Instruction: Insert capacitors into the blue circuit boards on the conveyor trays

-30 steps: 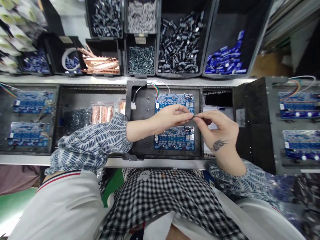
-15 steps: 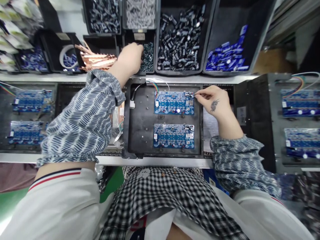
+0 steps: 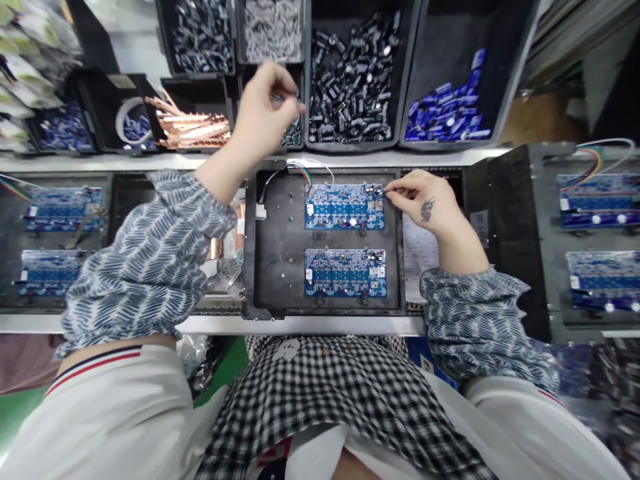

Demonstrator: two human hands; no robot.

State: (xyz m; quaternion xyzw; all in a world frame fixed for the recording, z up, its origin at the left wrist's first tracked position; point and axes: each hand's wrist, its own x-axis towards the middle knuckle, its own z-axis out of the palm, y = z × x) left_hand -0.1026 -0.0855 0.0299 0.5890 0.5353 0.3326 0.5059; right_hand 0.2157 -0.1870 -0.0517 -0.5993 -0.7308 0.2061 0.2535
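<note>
My left hand [image 3: 267, 110] is raised in front of the small bin of dark capacitors [image 3: 291, 133], thumb and forefinger drawn together. Whatever may be between those fingertips is too small to make out. At the top right corner of the upper blue circuit board [image 3: 345, 207], my right hand [image 3: 427, 203] is closed in a pinch, close to a cluster of small black capacitors; the thing in its fingertips is hidden. A second blue circuit board [image 3: 345, 273] lies below the first. Both sit in a black tray [image 3: 275, 267], where a white connector [image 3: 261, 211] with wires rests at the left.
Behind the tray stand bins with black capacitors [image 3: 350, 87], blue capacitors [image 3: 445, 113], grey parts [image 3: 273, 30] and copper strips [image 3: 193, 127]. Trays with similar boards flank mine, left [image 3: 65, 207] and right [image 3: 600, 200]. Scissors [image 3: 236, 272] lie left of the tray.
My left hand has lifted up out of the small capacitor bin and shifted slightly right. My right hand stays at the upper board's corner. The whole view has shifted slightly.
</note>
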